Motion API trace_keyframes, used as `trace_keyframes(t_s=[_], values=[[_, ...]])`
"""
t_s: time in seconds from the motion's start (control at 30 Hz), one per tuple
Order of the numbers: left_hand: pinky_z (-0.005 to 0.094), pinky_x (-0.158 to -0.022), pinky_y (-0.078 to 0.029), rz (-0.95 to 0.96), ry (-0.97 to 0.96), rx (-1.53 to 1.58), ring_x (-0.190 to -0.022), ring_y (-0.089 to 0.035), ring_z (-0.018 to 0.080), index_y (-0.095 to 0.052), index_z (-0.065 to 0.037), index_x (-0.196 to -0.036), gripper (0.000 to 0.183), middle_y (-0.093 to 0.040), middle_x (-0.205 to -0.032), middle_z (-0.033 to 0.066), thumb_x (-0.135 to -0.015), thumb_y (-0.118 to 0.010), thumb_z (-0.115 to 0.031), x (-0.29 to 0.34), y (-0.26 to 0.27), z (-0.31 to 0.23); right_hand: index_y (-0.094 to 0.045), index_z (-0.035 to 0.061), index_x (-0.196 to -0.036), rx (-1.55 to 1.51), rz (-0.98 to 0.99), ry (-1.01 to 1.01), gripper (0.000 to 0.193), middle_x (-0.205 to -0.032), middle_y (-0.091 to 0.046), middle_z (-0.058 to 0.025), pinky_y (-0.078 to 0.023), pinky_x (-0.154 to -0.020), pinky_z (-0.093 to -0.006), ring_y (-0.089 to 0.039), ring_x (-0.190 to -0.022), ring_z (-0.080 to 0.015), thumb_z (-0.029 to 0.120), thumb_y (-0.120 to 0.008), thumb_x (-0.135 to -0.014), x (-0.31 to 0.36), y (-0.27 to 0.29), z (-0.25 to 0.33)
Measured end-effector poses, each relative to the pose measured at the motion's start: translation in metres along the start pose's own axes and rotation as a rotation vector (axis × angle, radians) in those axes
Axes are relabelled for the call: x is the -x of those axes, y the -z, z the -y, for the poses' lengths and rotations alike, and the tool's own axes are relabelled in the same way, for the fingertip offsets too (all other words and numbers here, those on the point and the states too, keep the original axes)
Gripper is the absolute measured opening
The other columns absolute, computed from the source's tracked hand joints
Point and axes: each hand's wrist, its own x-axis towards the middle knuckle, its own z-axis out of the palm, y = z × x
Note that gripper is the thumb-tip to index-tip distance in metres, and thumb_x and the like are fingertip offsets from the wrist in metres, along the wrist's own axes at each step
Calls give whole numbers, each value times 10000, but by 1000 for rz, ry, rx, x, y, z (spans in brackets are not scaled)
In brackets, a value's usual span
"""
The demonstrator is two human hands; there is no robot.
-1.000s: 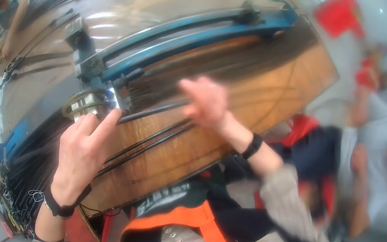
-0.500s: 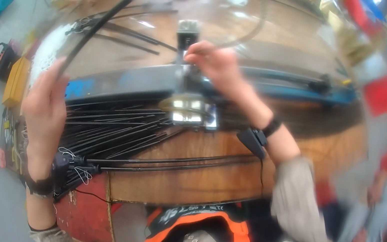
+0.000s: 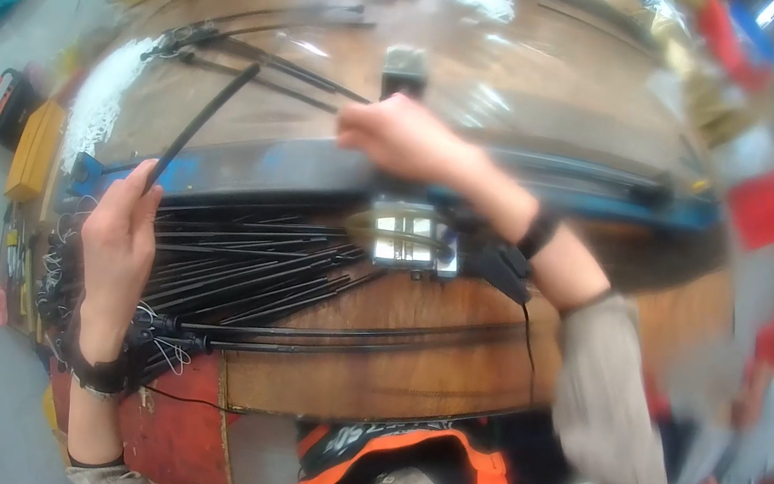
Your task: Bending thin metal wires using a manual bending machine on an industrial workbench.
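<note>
My left hand [image 3: 122, 231] is closed around the lower end of a black rod [image 3: 202, 127], which slants up and to the right. Below and beside that hand lies a heap of thin black rods [image 3: 247, 265]. My right hand [image 3: 401, 139] is closed, its fingers curled over the long metal bar; what they hold, if anything, is hidden. Just behind the right hand stands a dark block with a grey top [image 3: 405, 65]. A shiny metal fixture with a yellowish tube [image 3: 413, 238] sits on the near side of the bar.
The long grey and blue bar [image 3: 579, 179] crosses the wooden table [image 3: 365, 380]. More black rods [image 3: 302, 77] lie behind it, near a white stringy bundle [image 3: 96, 110]. A red board [image 3: 178, 442] is at the near left. Other people are at the far left and right.
My right hand has moved left, away from the dark block, and its fingers have curled in. My left hand has shifted right; the rod's upper end now sits lower.
</note>
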Motion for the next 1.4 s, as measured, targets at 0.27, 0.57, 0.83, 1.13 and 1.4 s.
trace_keyframes(t_s=[0.27, 0.57, 0.83, 1.13, 1.4], values=[[384, -677, -493, 132, -17, -64, -773, -631, 336, -630, -71, -1169, 269, -639, -880, 165, -901, -619, -57, -5, -6, 37, -605, 128, -771, 670, -514, 184, 107, -717, -609, -42, -425, -810, -380, -601, -779, -260, 23, -622, -767, 102, 39, -68], [435, -587, -496, 209, -407, 57, -699, -611, 330, -641, -107, -931, 74, -577, -744, 123, -894, -627, -170, -66, -136, -19, -630, 47, -849, 825, -623, -102, 33, -801, -614, -144, -454, -713, -431, -584, -776, -348, 56, -631, -818, 259, 109, -148], [434, -638, -488, 257, -325, 97, -712, -606, 321, -637, -81, -829, 139, -588, -743, 114, -896, -630, -203, -71, -164, -28, -615, 23, -880, 764, -698, -238, 20, -859, -614, -140, -438, -794, -420, -577, -856, -337, 40, -620, -871, 273, 97, -160], [458, -645, -481, 140, -255, 239, -707, -605, 345, -634, -70, -773, 190, -604, -730, 124, -897, -627, -215, -65, -167, -33, -635, 29, -953, 764, -622, -377, 75, -944, -629, -133, -428, -894, -415, -580, -953, -321, 38, -622, -879, 277, 102, -159], [476, -581, -476, 235, -251, 130, -696, -610, 393, -568, -75, -772, 197, -609, -711, 159, -918, -596, -204, -65, -173, -31, -680, 64, -1162, 834, -657, 8, 292, -1176, -681, -96, -386, -1003, -451, -609, -1130, -301, 115, -663, -875, 224, 51, -71]])
